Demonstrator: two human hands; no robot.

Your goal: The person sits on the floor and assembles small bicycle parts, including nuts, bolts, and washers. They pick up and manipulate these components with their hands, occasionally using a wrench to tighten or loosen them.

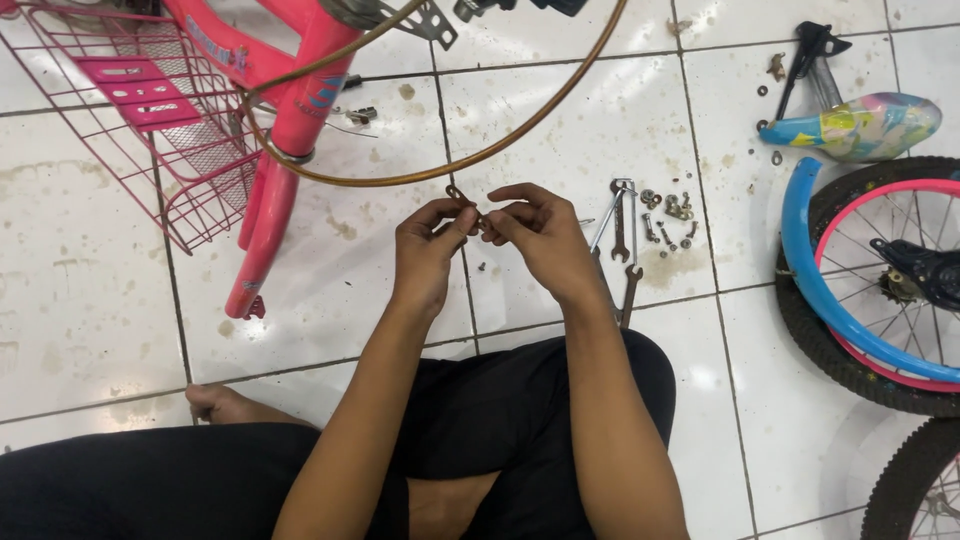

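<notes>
Small rusty bracket [462,196] tilted up-left, your left hand [428,250] and right hand [540,240] raised together, fingers pinching it from both sides.

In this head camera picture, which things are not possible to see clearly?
- Small rusty part pinched between left hand and right hand: fingers hide most of it.
- Loose nuts and bolts on the floor: too small to tell apart.
- Pink bicycle frame and pink-rimmed wheel: cut off by picture edges.

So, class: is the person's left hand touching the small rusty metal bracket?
Touching. The head view shows the left hand pinching the rusty bracket between fingertips.
</notes>
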